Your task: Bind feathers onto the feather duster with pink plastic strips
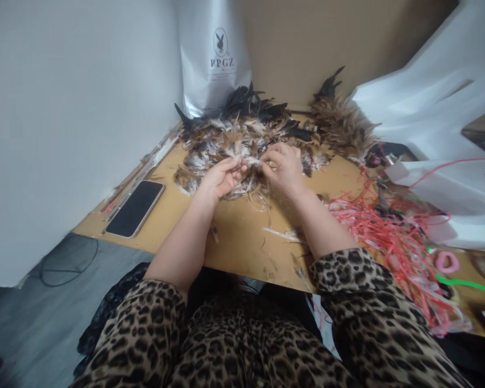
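Between my two hands, just above the table, is a small pale feather (253,161). My left hand (225,175) pinches one end of it between thumb and fingertips, palm turned partly up. From the other side, the fingers of my right hand (282,164) close on its right end. Behind and beneath them spreads a heap of brown, white and black feathers (204,148), which hides part of the tabletop. Exactly how the fingertips grip the feather is too small to make out.
A black-screened phone (134,208) lies at the table's left. Red and pink strings (372,226) pile up at the right, beside a pink ring (447,262) and a green strip (469,283). A brown feather bundle (343,126) and a silvery bag (214,81) stand at the back.
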Tool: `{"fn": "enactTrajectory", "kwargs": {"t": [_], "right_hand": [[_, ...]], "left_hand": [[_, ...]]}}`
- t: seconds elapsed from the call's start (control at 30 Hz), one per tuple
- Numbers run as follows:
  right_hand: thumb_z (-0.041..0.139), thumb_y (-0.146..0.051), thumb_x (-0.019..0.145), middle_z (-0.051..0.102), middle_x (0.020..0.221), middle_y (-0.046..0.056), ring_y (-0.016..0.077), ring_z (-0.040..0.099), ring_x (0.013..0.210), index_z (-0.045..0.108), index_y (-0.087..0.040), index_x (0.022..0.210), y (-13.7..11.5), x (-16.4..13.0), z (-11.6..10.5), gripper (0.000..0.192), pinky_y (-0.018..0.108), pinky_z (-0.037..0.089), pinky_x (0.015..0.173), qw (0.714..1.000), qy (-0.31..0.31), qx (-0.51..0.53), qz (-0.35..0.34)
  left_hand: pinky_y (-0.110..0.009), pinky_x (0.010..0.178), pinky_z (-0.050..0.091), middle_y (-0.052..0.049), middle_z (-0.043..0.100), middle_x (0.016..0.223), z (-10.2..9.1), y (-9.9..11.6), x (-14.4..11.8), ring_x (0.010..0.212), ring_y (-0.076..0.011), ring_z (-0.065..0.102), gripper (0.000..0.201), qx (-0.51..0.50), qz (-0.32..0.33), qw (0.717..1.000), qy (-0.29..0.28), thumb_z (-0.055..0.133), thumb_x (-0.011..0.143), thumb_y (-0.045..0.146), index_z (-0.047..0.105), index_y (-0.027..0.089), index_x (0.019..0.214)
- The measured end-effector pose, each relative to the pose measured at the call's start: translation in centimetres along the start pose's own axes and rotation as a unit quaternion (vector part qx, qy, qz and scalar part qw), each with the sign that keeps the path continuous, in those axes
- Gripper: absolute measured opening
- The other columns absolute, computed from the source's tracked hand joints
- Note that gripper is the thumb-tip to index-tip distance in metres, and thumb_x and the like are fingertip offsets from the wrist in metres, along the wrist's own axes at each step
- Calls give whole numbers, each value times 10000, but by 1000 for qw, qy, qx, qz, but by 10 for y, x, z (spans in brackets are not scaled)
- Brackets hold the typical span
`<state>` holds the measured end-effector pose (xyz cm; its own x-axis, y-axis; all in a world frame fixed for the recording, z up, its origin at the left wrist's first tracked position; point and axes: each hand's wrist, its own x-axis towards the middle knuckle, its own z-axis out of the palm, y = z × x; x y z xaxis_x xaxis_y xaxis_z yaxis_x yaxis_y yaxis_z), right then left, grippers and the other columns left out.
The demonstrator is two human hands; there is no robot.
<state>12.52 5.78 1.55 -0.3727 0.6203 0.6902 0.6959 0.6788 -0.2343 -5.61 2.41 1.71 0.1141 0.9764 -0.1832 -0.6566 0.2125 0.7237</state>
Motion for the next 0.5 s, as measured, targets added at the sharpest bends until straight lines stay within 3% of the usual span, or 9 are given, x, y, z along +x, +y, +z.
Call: {"fn": "enactTrajectory", "kwargs": {"t": [0.3, 0.5], "right_hand": [[474, -232, 835, 574, 984, 41, 205, 455, 935, 610, -236, 853, 2, -2, 3, 137, 396, 250, 851, 993, 19, -79, -86], [429, -254, 859, 574, 1033, 46, 220, 442, 1005, 611, -249, 864, -6, -3, -4, 182, 411, 244, 898, 994, -22, -89, -58]], "left_hand": [[-120, 494, 487, -99, 702, 820, -2, -1, -1, 640, -108, 669, 122, 29, -78, 995, -59, 549, 819, 95, 626, 86, 913], [-129, 485, 491, -118, 710, 903, -5, -2, -2, 656, -113, 671, 138, 50, -84, 992, -84, 561, 815, 107, 644, 101, 925]]}}
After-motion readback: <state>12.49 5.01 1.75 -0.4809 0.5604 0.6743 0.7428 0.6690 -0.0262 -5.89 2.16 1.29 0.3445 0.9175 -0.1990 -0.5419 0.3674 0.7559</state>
